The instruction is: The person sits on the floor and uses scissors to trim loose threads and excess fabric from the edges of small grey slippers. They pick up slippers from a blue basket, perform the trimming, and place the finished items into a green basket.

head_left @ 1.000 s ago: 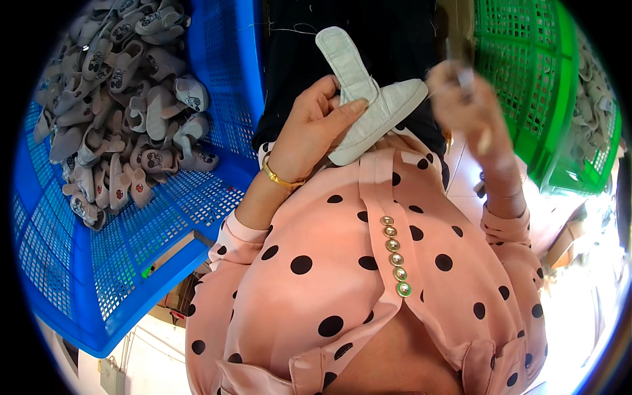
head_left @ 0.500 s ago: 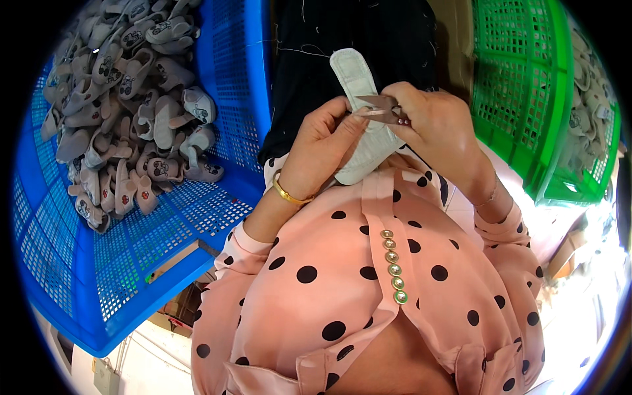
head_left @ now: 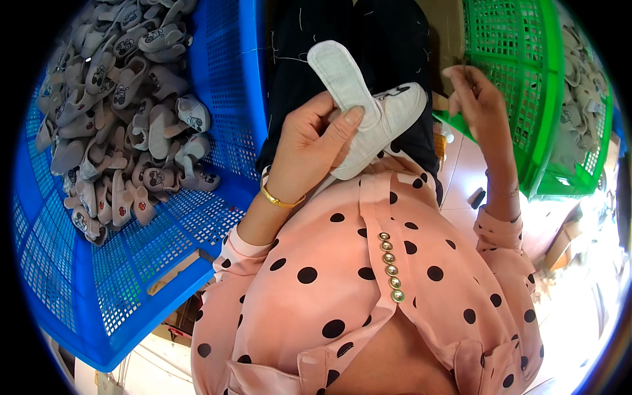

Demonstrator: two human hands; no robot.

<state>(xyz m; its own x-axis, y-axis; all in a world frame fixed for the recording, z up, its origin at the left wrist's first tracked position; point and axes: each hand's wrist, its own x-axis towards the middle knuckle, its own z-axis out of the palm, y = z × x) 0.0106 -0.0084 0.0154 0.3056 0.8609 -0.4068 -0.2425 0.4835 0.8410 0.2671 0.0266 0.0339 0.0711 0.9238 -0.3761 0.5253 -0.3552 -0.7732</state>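
Observation:
My left hand [head_left: 313, 141] is closed on a small off-white cloth shoe [head_left: 401, 115], thumb pressed on the base of its long strap [head_left: 339, 72]. The strap sticks up and away, rounded at its end. A dark printed figure shows on the shoe's toe, which points right. My right hand [head_left: 479, 99] is apart from the shoe, raised beside the green basket [head_left: 510, 72]. Its fingers are bent inward; what they hold, if anything, is hidden. The scissors cannot be made out now.
To the left, a blue plastic basket [head_left: 227, 85] holds a heap of similar small shoes [head_left: 131, 112]. More pale shoes [head_left: 579, 105] lie in the green basket at right. Loose threads cling to my dark trousers [head_left: 316, 26]. A small dark object [head_left: 476, 197] lies on the floor.
My right hand, with the scissors in it before, has moved right, away from the shoe. The shoe has turned in my left hand, so its printed toe shows.

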